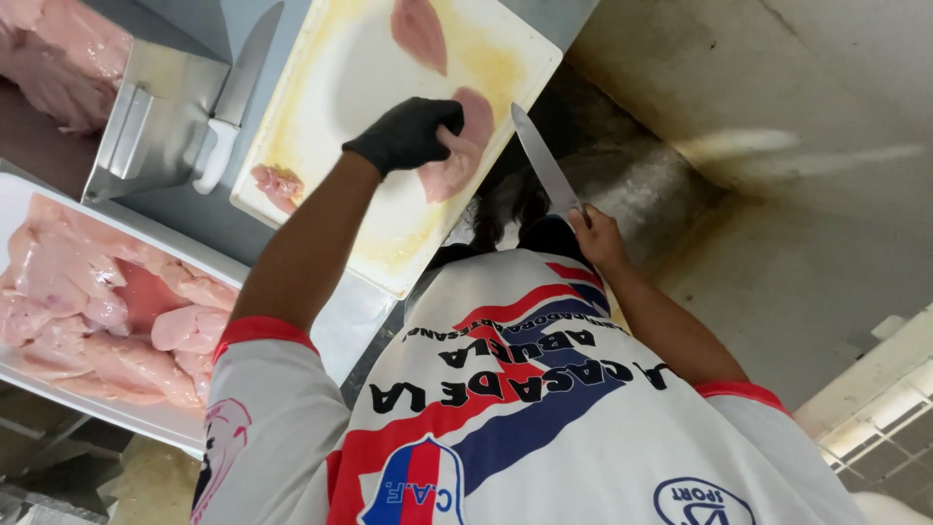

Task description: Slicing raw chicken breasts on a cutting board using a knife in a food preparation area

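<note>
My left hand [408, 131], in a black glove, presses down on a raw chicken fillet [452, 177] at the near right part of a white, yellow-stained cutting board [340, 87]. My bare right hand [595, 233] grips a knife [542, 160] by the handle. Its long blade points up toward the board's right edge, just beside the fillet and apart from it. A second fillet [420, 31] lies at the far end of the board. A small scrap of meat [277, 185] sits near the board's left edge.
A white tray [19, 194] at the left is piled with raw chicken pieces [107, 311]. Between tray and board lie a white-handled knife [225, 117] and a steel container [155, 117]. More raw chicken [58, 49] is at top left. Bare concrete floor [797, 146] is at the right.
</note>
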